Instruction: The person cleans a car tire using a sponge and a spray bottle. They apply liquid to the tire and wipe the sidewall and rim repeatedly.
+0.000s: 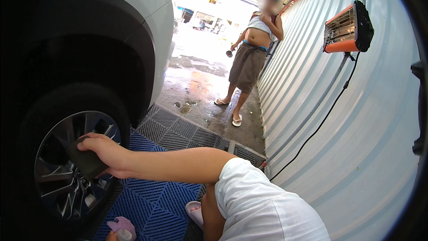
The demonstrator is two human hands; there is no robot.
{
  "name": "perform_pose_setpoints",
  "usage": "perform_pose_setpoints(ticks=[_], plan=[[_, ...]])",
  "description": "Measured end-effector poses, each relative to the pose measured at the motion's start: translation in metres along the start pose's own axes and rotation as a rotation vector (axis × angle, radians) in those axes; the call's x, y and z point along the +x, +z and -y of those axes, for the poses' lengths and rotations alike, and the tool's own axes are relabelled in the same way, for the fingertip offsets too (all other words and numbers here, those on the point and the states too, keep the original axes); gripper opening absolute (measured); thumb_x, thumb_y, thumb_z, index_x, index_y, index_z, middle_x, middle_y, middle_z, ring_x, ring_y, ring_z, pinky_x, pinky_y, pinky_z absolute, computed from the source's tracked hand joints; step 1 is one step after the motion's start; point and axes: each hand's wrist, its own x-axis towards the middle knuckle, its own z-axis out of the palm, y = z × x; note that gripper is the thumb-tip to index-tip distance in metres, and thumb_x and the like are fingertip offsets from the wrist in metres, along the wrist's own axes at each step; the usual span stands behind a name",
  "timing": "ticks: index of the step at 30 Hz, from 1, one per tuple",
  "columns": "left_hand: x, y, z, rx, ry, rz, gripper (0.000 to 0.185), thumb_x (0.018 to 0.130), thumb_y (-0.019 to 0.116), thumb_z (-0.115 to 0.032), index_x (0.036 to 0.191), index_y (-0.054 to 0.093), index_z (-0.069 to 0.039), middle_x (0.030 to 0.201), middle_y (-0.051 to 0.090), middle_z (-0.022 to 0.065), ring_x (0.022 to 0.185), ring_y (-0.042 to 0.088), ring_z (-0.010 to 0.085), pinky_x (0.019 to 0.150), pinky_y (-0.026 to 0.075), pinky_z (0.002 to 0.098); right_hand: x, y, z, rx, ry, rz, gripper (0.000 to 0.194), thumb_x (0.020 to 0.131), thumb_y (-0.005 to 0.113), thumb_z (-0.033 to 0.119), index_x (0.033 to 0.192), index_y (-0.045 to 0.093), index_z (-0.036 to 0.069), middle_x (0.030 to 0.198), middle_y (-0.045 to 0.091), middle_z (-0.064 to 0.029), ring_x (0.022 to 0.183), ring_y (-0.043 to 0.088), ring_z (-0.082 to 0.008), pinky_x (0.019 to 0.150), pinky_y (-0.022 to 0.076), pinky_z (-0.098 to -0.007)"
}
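Note:
My right hand [112, 157] grips a dark, block-shaped sponge or pad [86, 161]. It is in front of the alloy wheel rim [55, 175] of a light-coloured vehicle; whether the pad touches the wheel or tyre [121, 115] I cannot tell. Part of the hub and spokes is hidden behind pad and hand. At the bottom edge, my left hand [112, 236] is mostly cut off by the frame. It holds a small bottle with a pale top [124, 234] and a purple cloth [123, 223] bunched against it.
Blue and grey slatted floor tiles [155, 201] lie beneath the wheel. A person [250, 47] in sandals stands ahead on wet concrete, holding a small dark object. Along the right runs a corrugated metal wall [334, 134], with an orange heat lamp [346, 28] on a pole and a hanging black cable [317, 137].

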Motion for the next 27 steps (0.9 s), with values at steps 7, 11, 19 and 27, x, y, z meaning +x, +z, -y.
perform_pose_setpoints(ticks=[7,11,19,27], plan=[[-0.004,0.004,0.011,0.012,-0.029,-0.034,0.078,0.071,0.099,-0.016,0.138,0.065,0.003,0.132,0.073,0.0172,0.122,0.07,0.0293,0.108,0.055,0.0422,0.002,0.008,0.0,0.009,0.0,0.011,0.036,0.104,0.063,0.03,0.135,0.057,0.012,0.125,0.063,-0.0088,0.113,0.063,-0.0237,0.092,0.0565,-0.0514],[-0.003,0.004,0.014,-0.007,0.011,-0.026,0.077,0.072,0.099,-0.015,0.139,0.064,0.003,0.134,0.072,0.0167,0.124,0.069,0.0295,0.109,0.055,0.0422,0.005,0.007,-0.002,0.025,-0.021,0.033,0.036,0.104,0.063,0.029,0.135,0.057,0.012,0.124,0.063,-0.0088,0.11,0.063,-0.0238,0.09,0.0569,-0.0509],[-0.004,-0.001,0.007,0.004,-0.005,-0.04,0.078,0.073,0.099,-0.017,0.14,0.064,0.003,0.135,0.072,0.0171,0.124,0.069,0.03,0.11,0.055,0.0426,-0.004,0.012,0.016,0.162,-0.135,0.076,0.038,0.108,0.064,0.042,0.125,0.066,0.008,0.116,0.071,-0.0098,0.105,0.07,-0.018,0.089,0.0601,-0.0403],[0.0,-0.002,0.009,0.002,-0.007,-0.012,0.084,0.072,0.1,-0.02,0.144,0.062,0.004,0.139,0.071,0.0185,0.129,0.068,0.0307,0.113,0.053,0.0437,-0.023,0.001,0.061,0.289,-0.331,-0.044,0.037,0.102,0.065,0.039,0.118,0.067,0.006,0.107,0.072,-0.0101,0.095,0.072,-0.0212,0.082,0.0612,-0.0402]])
